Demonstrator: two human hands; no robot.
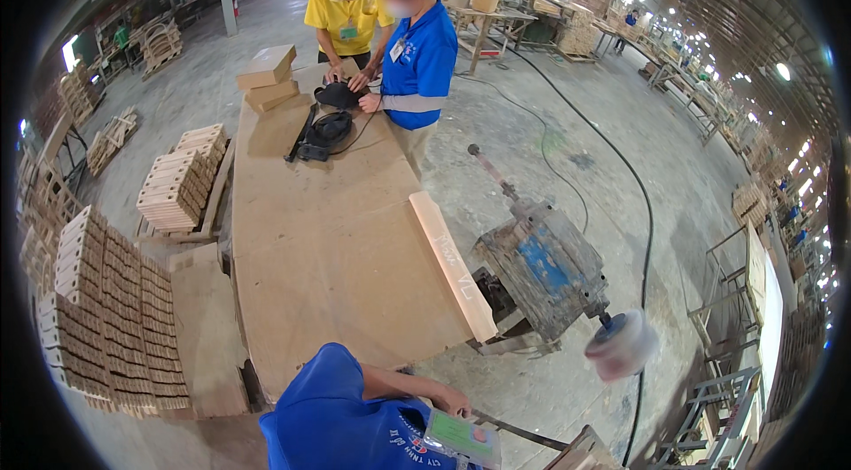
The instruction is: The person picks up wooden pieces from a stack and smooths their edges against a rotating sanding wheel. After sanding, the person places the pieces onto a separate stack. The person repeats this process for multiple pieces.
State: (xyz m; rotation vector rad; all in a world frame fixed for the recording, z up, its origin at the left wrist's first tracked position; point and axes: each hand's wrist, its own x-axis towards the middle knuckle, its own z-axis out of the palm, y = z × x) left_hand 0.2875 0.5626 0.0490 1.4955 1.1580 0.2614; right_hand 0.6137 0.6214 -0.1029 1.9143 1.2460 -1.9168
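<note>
Left hand (452, 402) (fingers curled; pinching or not, I cannot tell) is beside a slim, dark bar (525, 434).

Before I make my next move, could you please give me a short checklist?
1. Left hand free: cannot tell; its hold is unclear.
2. Right hand visible: not ok; out of view.
3. Wheel on machine at rest: cannot tell; it looks blurred.
4. Co-workers' hands off the table's near end: ok; they're at the far end.
5. Floor free of cables: not ok; a black cable lies across it.
</note>
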